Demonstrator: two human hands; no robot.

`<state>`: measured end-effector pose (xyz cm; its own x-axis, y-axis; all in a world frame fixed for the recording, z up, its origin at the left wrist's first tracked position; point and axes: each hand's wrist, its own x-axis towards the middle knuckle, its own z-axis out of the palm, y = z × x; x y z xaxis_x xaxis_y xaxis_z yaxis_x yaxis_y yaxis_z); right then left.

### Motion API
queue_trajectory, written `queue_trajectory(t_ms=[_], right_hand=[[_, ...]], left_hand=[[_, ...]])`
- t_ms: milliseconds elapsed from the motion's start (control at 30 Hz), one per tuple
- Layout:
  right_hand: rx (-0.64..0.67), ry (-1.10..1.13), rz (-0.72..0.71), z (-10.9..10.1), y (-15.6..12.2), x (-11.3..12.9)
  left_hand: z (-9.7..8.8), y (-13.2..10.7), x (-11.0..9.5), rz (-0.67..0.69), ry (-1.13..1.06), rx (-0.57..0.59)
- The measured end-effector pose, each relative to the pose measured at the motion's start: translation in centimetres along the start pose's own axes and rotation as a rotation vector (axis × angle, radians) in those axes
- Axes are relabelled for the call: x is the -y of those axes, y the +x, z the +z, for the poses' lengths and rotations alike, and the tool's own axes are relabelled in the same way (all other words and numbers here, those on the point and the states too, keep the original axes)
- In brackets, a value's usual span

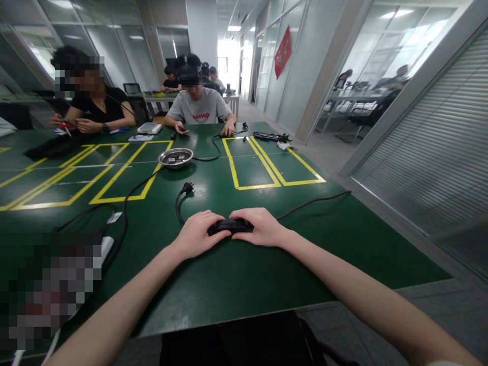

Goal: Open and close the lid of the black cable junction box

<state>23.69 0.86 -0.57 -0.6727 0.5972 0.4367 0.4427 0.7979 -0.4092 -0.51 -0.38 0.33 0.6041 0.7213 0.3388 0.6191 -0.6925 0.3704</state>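
A black power adapter (231,225) lies crosswise at the green table's near side, held between both my hands. My left hand (196,233) is closed around its left end, thumb along the near side and fingers over the far side. On the right end, my right hand (264,227) grips it the same way. From behind my left hand a black cord loops up to a plug (187,187) with its prongs to the right. Another thin black cable (314,202) runs from beside my right hand toward the table's right edge. My hands cover both ends of the adapter.
Farther up the table (213,284) stands a metal bowl (176,158) with small metal parts. Yellow tape (259,187) marks rectangles. A black folded tripod-like object (271,136) lies at the far right. Two people sit across the table, hands on items. Black cables (125,218) cross the left side.
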Motion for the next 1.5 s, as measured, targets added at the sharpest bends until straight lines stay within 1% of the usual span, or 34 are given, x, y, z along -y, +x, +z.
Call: queue_trajectory(t_ms=[167, 267, 367, 500, 567, 700, 767, 833, 900, 933, 1000, 1067, 1133, 1200, 1267, 1333, 1367, 1400, 1500], right_hand=[[-0.016, -0.014, 0.035, 0.0, 0.0, -0.1], [-0.033, -0.036, 0.027, 0.0, 0.1, 0.0], [-0.018, -0.021, 0.011, 0.1, 0.1, -0.2], [0.009, -0.05, 0.007, 0.0, 0.0, -0.3], [0.032, -0.061, -0.013, -0.1, 0.0, -0.1], [0.153, -0.152, -0.12, 0.3, 0.1, 0.2], [0.175, -0.197, -0.11, 0.5, 0.1, 0.0], [0.125, -0.212, -0.027, 0.1, 0.1, -0.8], [0.008, -0.234, 0.106, -0.9, 0.2, -2.1], [-0.072, -0.26, 0.186, -1.6, 0.2, -2.9], [-0.233, -0.325, 0.366, -3.3, 0.1, -4.4], [-0.366, -0.371, 0.522, -5.0, -0.2, -5.6], [-0.464, -0.419, 0.701, -6.4, -0.7, -6.5], [-0.49, -0.46, 0.929, -7.4, -1.4, -7.4], [-0.42, -0.46, 1.161, -8.1, -2.2, -8.2], [-0.333, -0.426, 1.314, -8.6, -3.0, -9.1], [-0.322, -0.414, 1.358, -8.8, -3.4, -9.5], [-0.336, -0.414, 1.386, -8.9, -3.7, -9.9], [-0.44, -0.47, 1.413, -9.2, -4.4, -10.6]], left_hand=[[0.0, 0.0, 0.3, 0.024, 0.038, -0.012], [-0.1, 0.1, 0.6, 0.032, 0.05, 0.004], [0.0, 0.2, 0.7, 0.041, 0.058, 0.009], [-0.1, 0.1, 0.6, 0.059, 0.008, 0.0], [0.0, 0.1, 0.6, 0.071, -0.016, -0.001], [0.2, 0.1, 0.7, 0.062, -0.056, 0.015], [0.3, 0.1, 0.8, 0.05, -0.051, -0.037], [0.1, 0.1, 1.0, 0.048, 0.007, -0.164], [-0.2, 0.1, 1.0, 0.063, 0.08, -0.294], [-0.3, 0.1, 1.1, 0.078, 0.103, -0.331], [-0.5, 0.0, 1.1, 0.115, 0.11, -0.34], [-0.5, 0.0, 1.2, 0.137, 0.086, -0.295], [-0.2, 0.0, 1.3, 0.144, 0.05, -0.238], [0.2, 0.1, 1.3, 0.14, 0.012, -0.187], [0.4, 0.1, 1.3, 0.129, -0.02, -0.153], [0.6, 0.2, 1.4, 0.115, -0.041, -0.139], [0.6, 0.2, 1.5, 0.108, -0.048, -0.137], [0.7, 0.2, 1.5, 0.101, -0.054, -0.138], [0.7, 0.2, 1.7, 0.088, -0.067, -0.132]])
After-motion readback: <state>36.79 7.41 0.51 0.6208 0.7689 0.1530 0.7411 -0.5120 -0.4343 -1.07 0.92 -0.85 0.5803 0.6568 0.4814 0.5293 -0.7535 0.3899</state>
